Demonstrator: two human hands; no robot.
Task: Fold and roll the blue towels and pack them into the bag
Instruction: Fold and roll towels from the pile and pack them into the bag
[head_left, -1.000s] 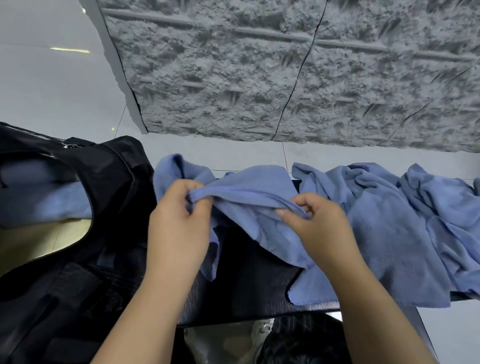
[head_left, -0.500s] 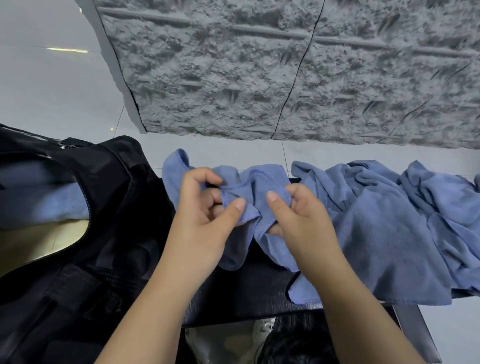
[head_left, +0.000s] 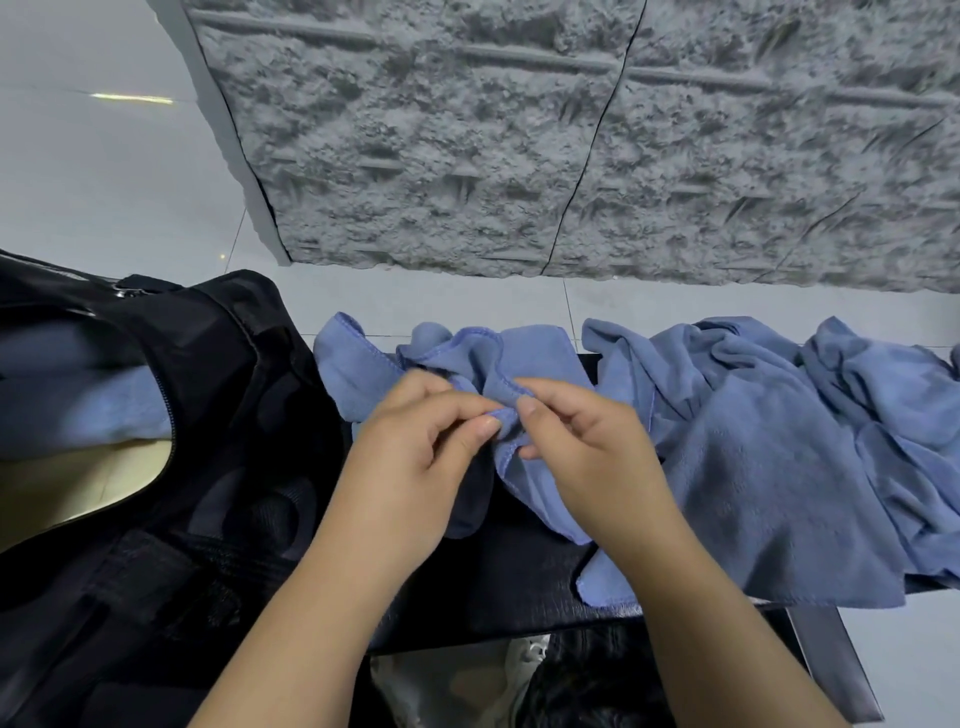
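Black bench (head_left: 509, 597) by grey textured wall | left hand (head_left: 410, 467) and right hand (head_left: 587, 457) are pinching one blue towel (head_left: 519, 364) by its hem | bag (head_left: 156, 467) is already holding towels | crumpled pile (head_left: 779, 441) is waiting unfolded

The bag (head_left: 156, 467) crowds the desk (head_left: 519, 587) left; loose towels (head_left: 779, 457) heap right of it, bare strip between.

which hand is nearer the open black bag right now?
Left. The left hand pinches the blue towel just beside the black bag. The right hand pinches the same towel on the far side of the left hand, farther from the bag.
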